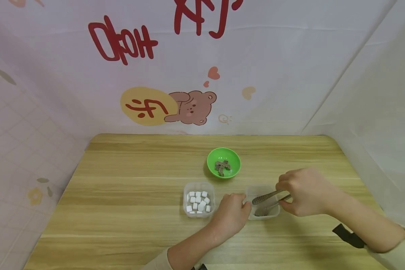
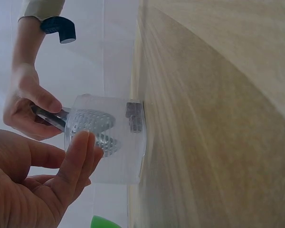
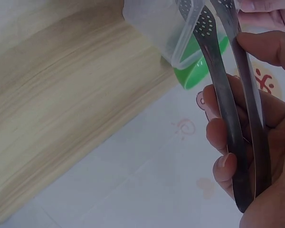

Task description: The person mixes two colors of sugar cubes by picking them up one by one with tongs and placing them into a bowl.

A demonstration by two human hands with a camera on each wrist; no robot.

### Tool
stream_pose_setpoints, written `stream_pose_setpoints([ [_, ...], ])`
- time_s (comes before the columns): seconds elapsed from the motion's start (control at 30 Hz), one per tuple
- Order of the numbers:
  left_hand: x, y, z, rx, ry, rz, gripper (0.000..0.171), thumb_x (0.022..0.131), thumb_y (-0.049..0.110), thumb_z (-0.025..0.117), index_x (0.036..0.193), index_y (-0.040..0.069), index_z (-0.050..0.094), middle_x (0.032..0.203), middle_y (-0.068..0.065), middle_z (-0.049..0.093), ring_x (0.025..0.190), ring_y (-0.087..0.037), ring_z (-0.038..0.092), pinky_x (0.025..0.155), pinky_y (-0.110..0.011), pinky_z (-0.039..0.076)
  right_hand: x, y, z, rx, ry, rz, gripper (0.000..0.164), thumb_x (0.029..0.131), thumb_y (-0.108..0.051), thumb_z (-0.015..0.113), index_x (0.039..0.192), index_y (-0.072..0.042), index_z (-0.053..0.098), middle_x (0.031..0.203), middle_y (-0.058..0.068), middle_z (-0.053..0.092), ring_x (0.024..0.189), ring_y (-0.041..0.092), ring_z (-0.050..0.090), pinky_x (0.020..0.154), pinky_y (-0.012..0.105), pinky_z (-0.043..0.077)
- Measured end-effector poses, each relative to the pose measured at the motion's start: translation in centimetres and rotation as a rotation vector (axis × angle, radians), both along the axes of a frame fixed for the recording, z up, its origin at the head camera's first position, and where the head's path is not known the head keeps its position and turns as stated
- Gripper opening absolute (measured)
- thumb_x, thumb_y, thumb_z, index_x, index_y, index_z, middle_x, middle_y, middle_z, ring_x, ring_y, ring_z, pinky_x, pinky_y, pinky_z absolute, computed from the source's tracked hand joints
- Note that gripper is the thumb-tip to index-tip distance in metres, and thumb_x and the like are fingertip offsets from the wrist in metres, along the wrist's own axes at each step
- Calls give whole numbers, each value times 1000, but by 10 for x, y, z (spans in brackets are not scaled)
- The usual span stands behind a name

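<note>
My left hand (image 1: 231,213) pinches the near-left wall of a clear plastic container (image 2: 126,166) standing on the table. My right hand (image 1: 305,191) holds metal tongs (image 3: 222,90) whose perforated tips reach down into that container. The tongs' arms are apart, and I see nothing between them. A few small dark pieces (image 2: 134,118) lie at the container's bottom, below the tips. Behind, a green bowl (image 1: 235,159) holds several greyish-brown pieces (image 1: 221,167).
Left of my left hand stands a second clear container (image 1: 185,200) with several white cubes (image 1: 198,200). All of it is on a wood-grain table (image 1: 121,210). A printed cloth (image 1: 273,63) hangs behind the table and along its sides.
</note>
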State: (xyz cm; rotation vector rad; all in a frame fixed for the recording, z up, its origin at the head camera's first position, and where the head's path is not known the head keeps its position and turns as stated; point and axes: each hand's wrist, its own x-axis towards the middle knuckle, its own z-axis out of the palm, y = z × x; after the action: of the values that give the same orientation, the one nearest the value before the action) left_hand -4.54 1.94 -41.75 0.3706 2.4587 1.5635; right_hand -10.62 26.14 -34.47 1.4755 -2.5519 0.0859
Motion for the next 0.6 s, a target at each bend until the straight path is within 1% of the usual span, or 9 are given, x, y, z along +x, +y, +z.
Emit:
stream_pose_setpoints([
  [0.23, 0, 1, 2, -4, -26, -2, 36, 104, 8, 55, 68, 16, 50, 46, 13, 36, 36, 1, 30, 37, -18, 25, 2, -4, -4, 50, -42, 8, 24, 61, -26, 88, 73, -19, 68, 70, -16, 53, 58, -4, 37, 47, 20, 36],
  [0.3, 0, 1, 2, -4, -31, -1, 35, 104, 9, 55, 69, 16, 52, 46, 13, 36, 36, 1, 31, 37, -18, 24, 1, -5, -5, 65, -52, 14, 23, 62, -26, 88, 73, -19, 68, 71, -16, 53, 58, -3, 39, 48, 21, 37],
  [0.43, 0, 1, 1, -10, -33, 2, 31, 103, 10, 55, 73, 14, 56, 46, 12, 36, 36, 1, 30, 36, -18, 24, 1, -6, -8, 81, -43, 35, 24, 64, -26, 88, 72, -19, 67, 70, -16, 50, 58, -2, 39, 48, 21, 37],
  [0.53, 0, 1, 2, -15, -28, 4, 28, 103, 10, 55, 76, 11, 60, 46, 13, 36, 36, 1, 30, 36, -18, 24, 2, -6, -12, 71, -22, 48, 26, 64, -24, 88, 71, -19, 63, 69, -17, 45, 57, -3, 34, 47, 19, 33],
  [0.6, 0, 1, 2, -17, -27, 4, 26, 104, 10, 55, 78, 10, 61, 46, 13, 36, 36, 1, 31, 36, -19, 25, 3, -5, -14, 55, -14, 57, 28, 65, -23, 89, 71, -19, 62, 69, -16, 44, 57, -4, 33, 47, 17, 31],
])
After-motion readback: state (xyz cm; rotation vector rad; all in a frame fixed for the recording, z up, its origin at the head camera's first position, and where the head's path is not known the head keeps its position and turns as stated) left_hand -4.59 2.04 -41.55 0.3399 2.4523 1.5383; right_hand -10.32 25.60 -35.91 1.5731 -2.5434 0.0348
